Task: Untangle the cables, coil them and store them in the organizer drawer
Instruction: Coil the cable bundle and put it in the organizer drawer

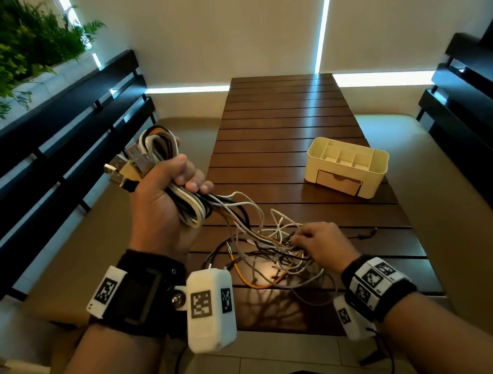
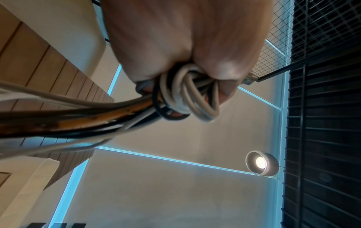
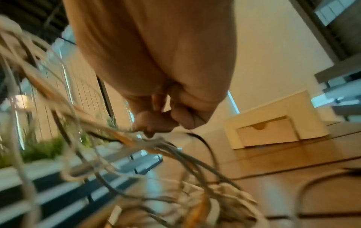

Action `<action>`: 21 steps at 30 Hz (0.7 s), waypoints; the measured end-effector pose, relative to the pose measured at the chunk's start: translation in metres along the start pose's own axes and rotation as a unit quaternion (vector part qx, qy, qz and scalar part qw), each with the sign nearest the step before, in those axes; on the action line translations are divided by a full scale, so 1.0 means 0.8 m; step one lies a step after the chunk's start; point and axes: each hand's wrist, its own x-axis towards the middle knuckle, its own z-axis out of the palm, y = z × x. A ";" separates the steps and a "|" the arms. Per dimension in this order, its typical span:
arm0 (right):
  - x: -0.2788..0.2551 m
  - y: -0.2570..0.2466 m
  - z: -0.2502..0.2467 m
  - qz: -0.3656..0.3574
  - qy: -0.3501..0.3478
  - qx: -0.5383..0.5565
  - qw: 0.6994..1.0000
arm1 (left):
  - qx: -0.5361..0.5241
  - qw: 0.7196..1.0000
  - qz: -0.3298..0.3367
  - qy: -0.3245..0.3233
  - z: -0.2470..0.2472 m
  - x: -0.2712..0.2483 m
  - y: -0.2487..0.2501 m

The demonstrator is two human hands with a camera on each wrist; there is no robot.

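Head view showed untangling underway: the left hand (image 1: 160, 193) clutched a cable bundle (image 1: 158, 153) aloft, the right hand (image 1: 322, 239) pinched the near tangle (image 1: 271, 251); next, freeing one strand. The organizer (image 1: 349, 166) sat far right, drawer closed.

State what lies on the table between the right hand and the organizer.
In the head view, only bare table slats lie between the right hand and the organizer; the tangle lies left of that hand.

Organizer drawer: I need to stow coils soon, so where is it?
In the head view the organizer sits on the wooden table, right of centre, beyond the right hand, drawer closed.
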 end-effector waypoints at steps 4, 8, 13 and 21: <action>0.015 0.032 -0.001 0.050 0.070 -0.019 0.996 | 0.004 1.000 -0.010 0.000 0.000 -0.002 -0.005; 0.025 0.019 -0.024 0.071 0.038 -0.079 0.994 | 0.007 0.999 -0.034 0.010 0.000 -0.007 -0.020; 0.000 -0.047 -0.089 0.055 -0.095 -0.097 0.989 | 0.010 0.999 -0.037 0.011 0.002 -0.011 -0.020; -0.063 -0.160 -0.099 -0.249 -0.135 0.009 0.959 | 0.030 0.998 -0.057 -0.017 0.024 -0.022 -0.028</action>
